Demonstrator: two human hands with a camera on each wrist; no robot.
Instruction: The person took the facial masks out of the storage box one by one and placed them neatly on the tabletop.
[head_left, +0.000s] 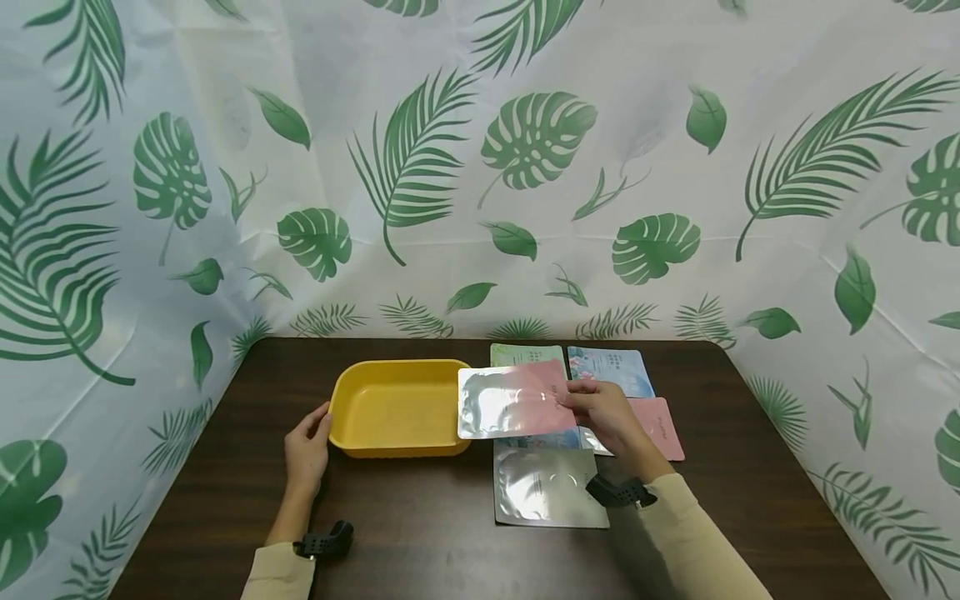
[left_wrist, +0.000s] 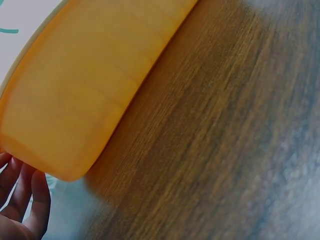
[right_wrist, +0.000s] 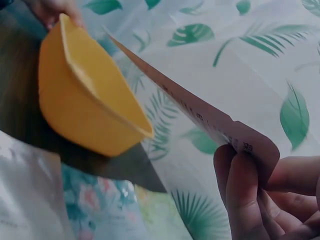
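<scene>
My left hand [head_left: 306, 454] grips the left end of a yellow plastic basin [head_left: 401, 450], fingertips at its rim and end wall. In the left wrist view its fingers [left_wrist: 39, 197] meet the basin's near corner. My right hand [head_left: 609, 414] pinches the right edge of a pink and silver sachet [head_left: 517, 400], thumb against fingers. The sachet is raised, its far end close to the basin's right rim. In the right wrist view it tilts, seen nearly edge-on. Nothing lies in the basin.
Beneath the raised sachet lie other flat sachets: a green one [head_left: 525, 354], a blue floral one [head_left: 611, 372], a pink one [head_left: 660, 427] and a silver one [head_left: 551, 492]. All rest on a dark wooden table [head_left: 420, 533]. A leaf-patterned cloth [head_left: 450, 167] hangs behind.
</scene>
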